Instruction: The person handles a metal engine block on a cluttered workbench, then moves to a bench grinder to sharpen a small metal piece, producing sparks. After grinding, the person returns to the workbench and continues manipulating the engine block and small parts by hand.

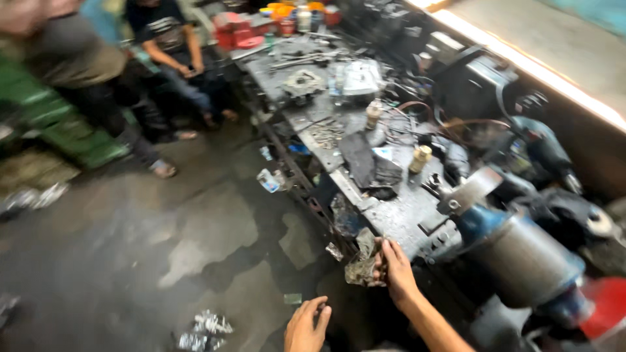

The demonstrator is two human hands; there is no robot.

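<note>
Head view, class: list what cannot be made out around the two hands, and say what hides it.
- Grey rag: what it wraps, if anything, is hidden by its folds and the right hand.
- Left hand: wrist cut off by the bottom edge; curled fingers hide the palm.
- Small parts on the workbench: blurred by motion.
- Seated people: cut off by the top edge.
</note>
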